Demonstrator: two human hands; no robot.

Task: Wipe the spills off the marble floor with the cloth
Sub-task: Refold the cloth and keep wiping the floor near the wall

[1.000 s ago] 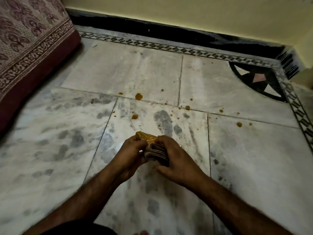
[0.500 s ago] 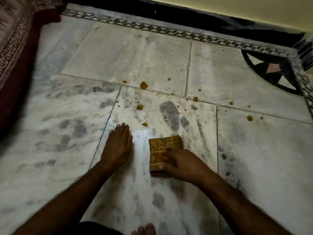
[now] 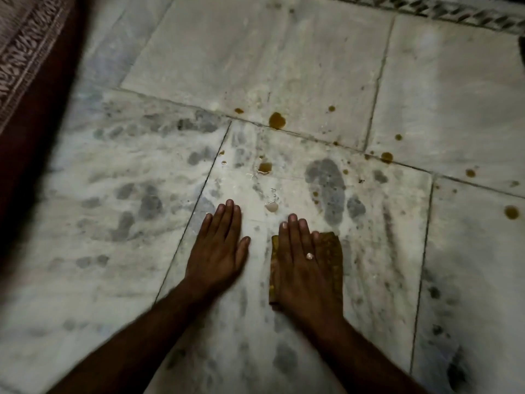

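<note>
Grey-veined marble floor (image 3: 284, 66) dotted with brown spills (image 3: 277, 120) far of the hands, patterned bedcover (image 3: 25, 49) at far left. Right hand (image 3: 304, 268) spread flat, pressing the folded yellow cloth (image 3: 331, 251) underneath onto the floor. Left hand (image 3: 220, 248) just beside it, open palm down on bare marble

This looks like a room in a home. The floor is laid in large white marble slabs (image 3: 284, 52) with grey veining and dark grout lines, and the flat right hand (image 3: 301, 265) presses a folded cloth (image 3: 329, 251) onto one of them. Far ahead of that hand, a patterned inlay border (image 3: 454, 9) of small dark and pale pieces runs along the floor's edge. Well off to its left hangs a printed maroon bedcover or furnishing fabric (image 3: 25, 52) with a decorative woven-look band, which points to a bedroom or living room.
</note>
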